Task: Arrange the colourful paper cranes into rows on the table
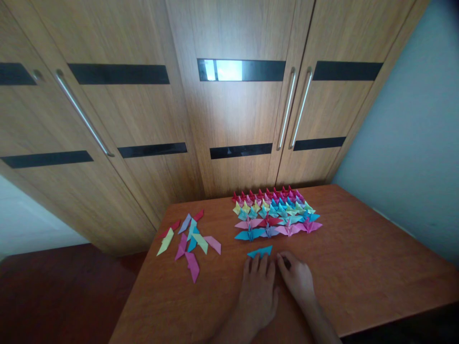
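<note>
A small blue piece of folded paper (261,252) lies on the table just in front of the rows of paper cranes. My left hand (258,286) rests flat, its fingertips touching the near edge of that blue paper. To its right, my right hand (297,277) is curled with thumb and fingers brought together, apart from the paper. Shadow hides the inside of its fingers. Behind the blue paper stand several rows of paper cranes (289,228) in red, pink, yellow and blue. Off to the left lie several flat folded paper pieces (192,265), some overlapping.
The wooden table (358,258) runs up to a tall wardrobe (236,124) with metal handles (287,109) and dark inset strips. A pale wall (405,157) borders the right side. The table's left edge drops to a dark reddish floor (64,291).
</note>
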